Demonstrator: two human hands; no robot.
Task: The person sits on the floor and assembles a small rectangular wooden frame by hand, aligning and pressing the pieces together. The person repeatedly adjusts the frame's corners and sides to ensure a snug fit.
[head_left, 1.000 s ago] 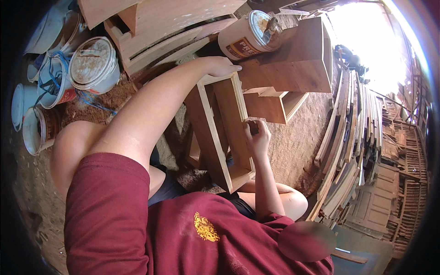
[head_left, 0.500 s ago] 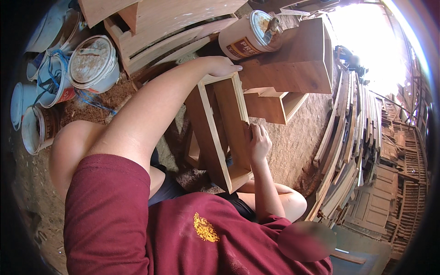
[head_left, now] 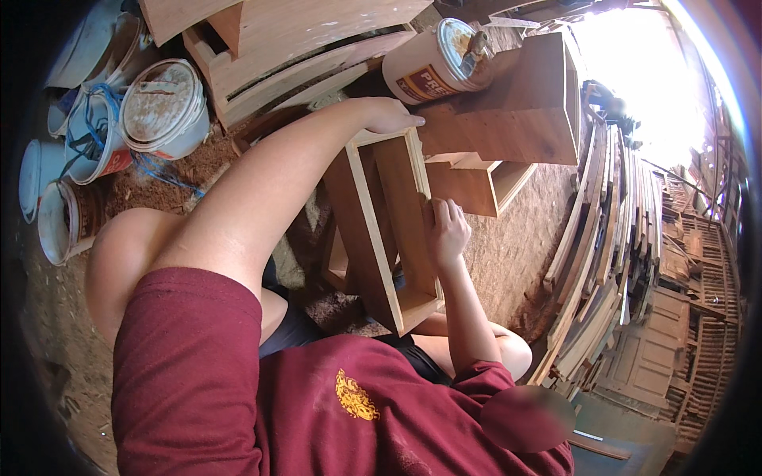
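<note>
A wooden drawer-like box frame [head_left: 367, 230] stands tilted between my legs, its long opening facing up. My left hand [head_left: 387, 117] is wrapped over its far end, the thumb resting at the far right corner. At the middle of the box's right long edge is my right hand [head_left: 450, 230], fingers curled and pressed against the wood. A small dark bit shows at those fingertips; what it is cannot be made out. The palm side of the right hand is hidden.
Beyond the box lie another wooden box [head_left: 508, 99] and a smaller one [head_left: 468, 186]. A lidded white bucket [head_left: 421, 67] stands behind, more buckets [head_left: 163, 107] at the far left. Large wooden cabinet parts [head_left: 317, 47] are at the back. Stacked planks [head_left: 599, 230] line the right.
My right hand has slid a little farther away from me along the box's right edge. The left hand keeps its hold on the far end.
</note>
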